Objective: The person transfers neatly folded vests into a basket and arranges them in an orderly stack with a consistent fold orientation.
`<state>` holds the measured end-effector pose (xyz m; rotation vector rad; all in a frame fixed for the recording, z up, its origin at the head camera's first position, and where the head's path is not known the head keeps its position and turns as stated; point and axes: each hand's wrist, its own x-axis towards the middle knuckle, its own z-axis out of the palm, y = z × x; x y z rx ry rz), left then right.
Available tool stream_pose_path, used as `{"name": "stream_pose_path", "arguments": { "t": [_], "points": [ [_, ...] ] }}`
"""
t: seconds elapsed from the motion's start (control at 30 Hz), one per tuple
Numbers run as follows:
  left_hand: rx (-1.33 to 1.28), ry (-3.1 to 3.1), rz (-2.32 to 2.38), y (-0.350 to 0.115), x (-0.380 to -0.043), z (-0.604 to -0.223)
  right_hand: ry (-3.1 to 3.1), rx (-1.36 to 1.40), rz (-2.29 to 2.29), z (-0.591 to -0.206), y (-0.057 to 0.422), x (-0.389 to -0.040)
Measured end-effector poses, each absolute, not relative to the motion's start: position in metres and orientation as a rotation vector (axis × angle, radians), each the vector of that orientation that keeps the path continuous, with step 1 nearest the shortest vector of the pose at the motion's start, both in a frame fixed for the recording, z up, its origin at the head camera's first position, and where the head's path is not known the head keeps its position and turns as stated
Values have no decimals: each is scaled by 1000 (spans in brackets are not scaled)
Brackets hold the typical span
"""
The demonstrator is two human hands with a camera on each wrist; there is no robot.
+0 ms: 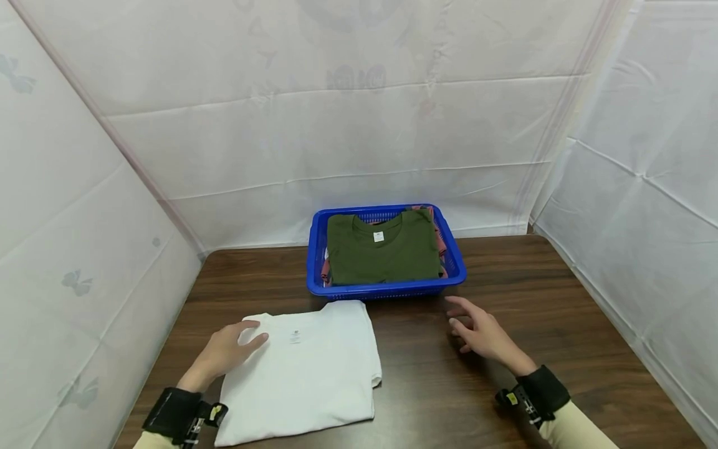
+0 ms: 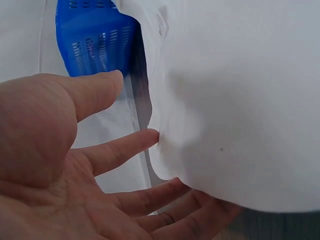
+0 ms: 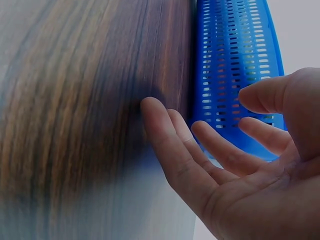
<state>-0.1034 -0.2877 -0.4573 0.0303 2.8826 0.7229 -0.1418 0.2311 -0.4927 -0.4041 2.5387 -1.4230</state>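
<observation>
A folded white T-shirt (image 1: 305, 374) lies flat on the table, a small printed mark at its neckline. My left hand (image 1: 227, 349) is at the shirt's upper left edge. In the left wrist view its fingers (image 2: 135, 145) reach the fabric's edge, while the thumb stays apart from it. Over the table to the right of the shirt, my right hand (image 1: 479, 330) is empty with its fingers loosely bent. Beyond it sits a blue plastic basket (image 1: 387, 290), whose slotted side also appears in the right wrist view. A folded dark green T-shirt (image 1: 387, 259) tops the clothes inside.
Under the green shirt, reddish cloth (image 1: 439, 240) shows at the basket's sides. The dark wood-grain table (image 1: 426, 374) ends at white sheets (image 1: 359, 137) hung behind and on both sides. Its back edge runs close behind the basket.
</observation>
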Motion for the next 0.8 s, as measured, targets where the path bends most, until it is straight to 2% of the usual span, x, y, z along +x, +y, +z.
{"name": "stream_pose_path", "arguments": {
  "t": [0.8],
  "points": [
    [108, 2768, 982, -214, -119, -466, 2559, -239, -1422, -487, 220, -131]
  ]
}}
